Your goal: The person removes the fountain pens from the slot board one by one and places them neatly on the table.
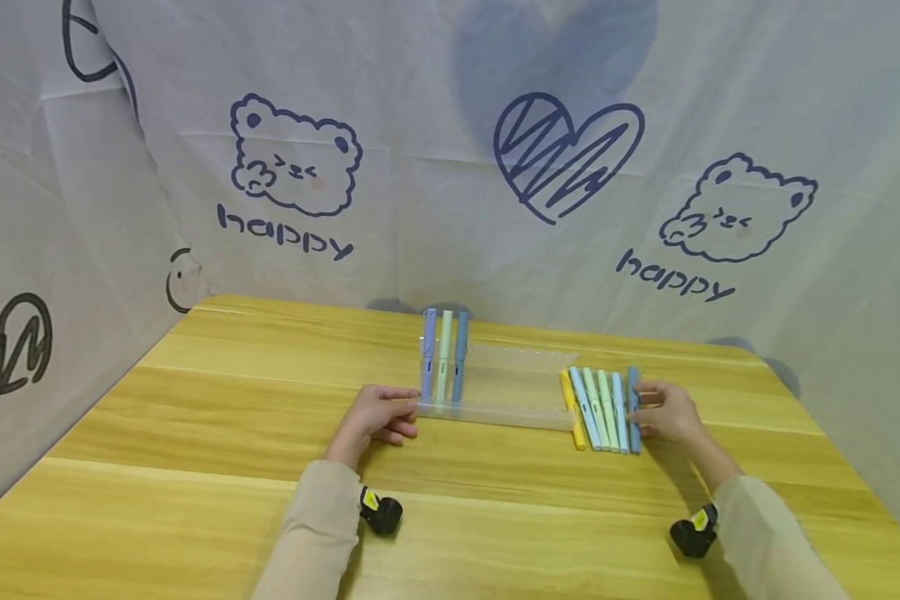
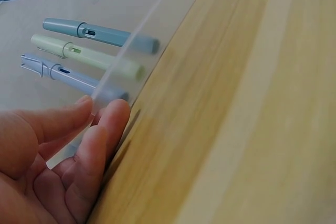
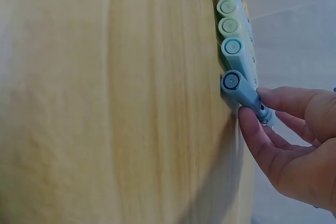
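Observation:
My left hand (image 1: 378,412) pinches the near left corner of a translucent plastic pen sleeve (image 1: 513,387), thumb above and fingers below. At the sleeve's left end stand three capped pens side by side: a lavender pen (image 2: 73,80), a pale green pen (image 2: 86,59) and a blue pen (image 2: 100,32). Their lower ends sit behind its front strip. With thumb and fingertips, my right hand (image 1: 669,412) holds a dark blue pen (image 3: 242,90) by its sides. That pen is the rightmost of a row lying on the table, beside a light blue pen (image 1: 619,412).
The row continues leftward with pale green pens (image 1: 607,412), another light blue pen (image 1: 585,408) and a yellow pen (image 1: 572,408) at the sleeve's right edge. Behind the wooden table (image 1: 495,517) hangs a pale printed cloth (image 1: 420,167).

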A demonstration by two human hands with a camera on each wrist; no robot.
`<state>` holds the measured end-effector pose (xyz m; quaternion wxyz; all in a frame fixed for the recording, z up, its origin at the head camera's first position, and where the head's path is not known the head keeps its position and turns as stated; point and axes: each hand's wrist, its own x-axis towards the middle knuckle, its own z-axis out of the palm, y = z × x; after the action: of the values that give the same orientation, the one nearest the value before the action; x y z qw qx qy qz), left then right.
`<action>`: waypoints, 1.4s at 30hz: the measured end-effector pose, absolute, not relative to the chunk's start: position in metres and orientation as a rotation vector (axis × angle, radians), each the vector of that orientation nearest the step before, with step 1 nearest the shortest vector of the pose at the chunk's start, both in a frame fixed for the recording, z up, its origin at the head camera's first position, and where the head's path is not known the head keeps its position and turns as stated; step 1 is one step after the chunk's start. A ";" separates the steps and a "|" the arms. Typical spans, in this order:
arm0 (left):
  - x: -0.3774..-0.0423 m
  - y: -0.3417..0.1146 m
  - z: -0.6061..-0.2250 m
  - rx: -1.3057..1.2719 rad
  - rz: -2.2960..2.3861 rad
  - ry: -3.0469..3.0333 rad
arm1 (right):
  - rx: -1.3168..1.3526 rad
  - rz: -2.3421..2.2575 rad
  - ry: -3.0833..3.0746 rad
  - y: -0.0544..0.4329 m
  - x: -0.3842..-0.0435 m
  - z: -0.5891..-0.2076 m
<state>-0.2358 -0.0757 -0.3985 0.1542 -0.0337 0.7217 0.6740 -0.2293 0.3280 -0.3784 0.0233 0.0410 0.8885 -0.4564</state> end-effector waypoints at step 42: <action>-0.237 -0.078 -0.401 -0.090 2.011 1.961 | 0.171 -1.337 2.857 0.324 -0.228 -0.377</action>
<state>-0.2370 -0.0776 -0.4012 0.1647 -0.0314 0.6883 0.7058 -0.2280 0.3237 -0.3769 -0.0088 0.0540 0.9044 -0.4231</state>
